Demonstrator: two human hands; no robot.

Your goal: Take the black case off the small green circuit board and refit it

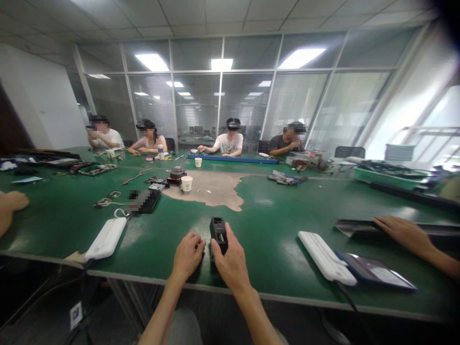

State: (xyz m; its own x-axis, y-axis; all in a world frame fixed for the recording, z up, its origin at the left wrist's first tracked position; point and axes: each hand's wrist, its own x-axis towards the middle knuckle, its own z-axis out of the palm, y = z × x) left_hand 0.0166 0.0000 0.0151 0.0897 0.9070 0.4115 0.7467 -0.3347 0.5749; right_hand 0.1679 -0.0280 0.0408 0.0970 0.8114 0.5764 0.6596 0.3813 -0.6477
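Note:
Near the front edge of the table, my right hand point(233, 256) grips a black box-shaped device point(217, 229) from its right side, thumb on the near face. Its top shows dark square openings, and a small greenish-white part sits in a recess on the face. Just left of the device is my left hand point(189, 255), resting at the tabletop with fingers curled and thumb and fingertips pressed together. Whatever those fingertips may hold is hidden or too small to name. A narrow gap separates my left hand from the device.
White power banks point(106, 238) lie to the left and right. A dark flat pouch point(379, 270) is beside the right one. A neighbour's hand point(406, 235) touches a black metal channel point(352, 227). Paper cups point(186, 184), glasses point(108, 198) and a green basket point(390, 176) stand farther off; several people sit opposite.

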